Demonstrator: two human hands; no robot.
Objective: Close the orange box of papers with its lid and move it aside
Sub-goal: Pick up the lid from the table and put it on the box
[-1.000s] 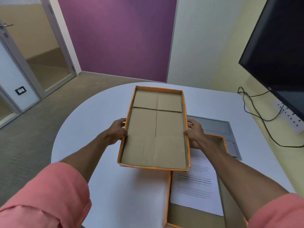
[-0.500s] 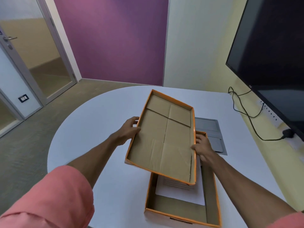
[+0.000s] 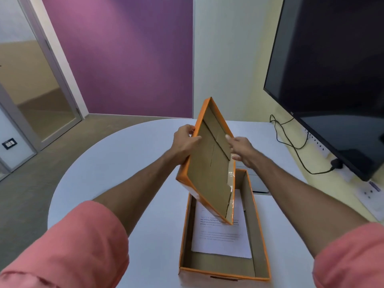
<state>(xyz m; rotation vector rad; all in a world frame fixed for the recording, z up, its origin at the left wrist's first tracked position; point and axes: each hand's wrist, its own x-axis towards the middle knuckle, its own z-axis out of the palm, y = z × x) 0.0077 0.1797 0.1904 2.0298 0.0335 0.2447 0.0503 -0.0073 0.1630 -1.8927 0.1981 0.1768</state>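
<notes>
The orange cardboard box (image 3: 257, 235), open-topped with a brown inside, stands on the white rounded surface (image 3: 116, 169) at about 6 o'clock, near the person. A white printed sheet of paper (image 3: 220, 240) lies flat on its floor. Above the box's far half, toward 12 o'clock, the orange cardboard lid (image 3: 212, 163) is tipped steeply on edge, its brown hollow side facing the camera and its low corner dipping over the paper. The left hand (image 3: 184, 145) grips the lid's left rim, thumb inside the hollow and fingers wrapped behind. The right hand (image 3: 242, 149) is open with fingers spread, just beside the lid's right rim; whether it touches cannot be told. At 2 o'clock a large black screen (image 3: 336, 65) hangs with a black cable (image 3: 291, 142) trailing below it.
</notes>
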